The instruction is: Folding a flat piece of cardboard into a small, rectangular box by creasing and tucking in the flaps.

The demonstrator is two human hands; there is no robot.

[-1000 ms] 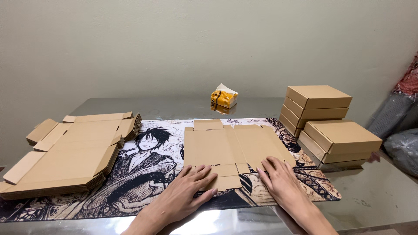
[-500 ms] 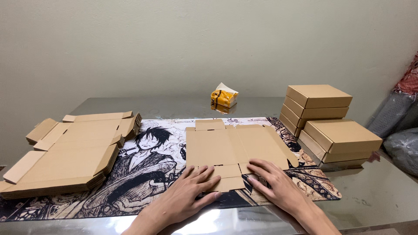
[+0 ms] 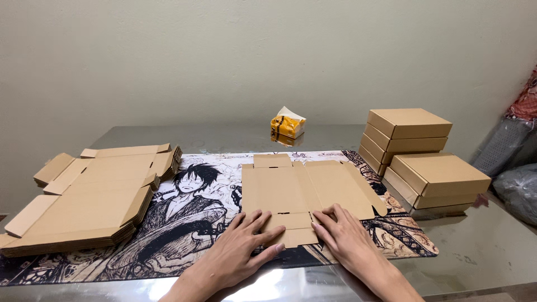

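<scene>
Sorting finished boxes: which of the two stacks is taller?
The far stack, nearer the wall: four closed boxes. The near stack beside the mat's right edge has fewer.

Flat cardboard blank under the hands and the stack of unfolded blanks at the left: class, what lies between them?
In the head view, only the illustrated desk mat lies between the flat cardboard blank and the stack of unfolded blanks; nothing stands on that stretch.
</scene>
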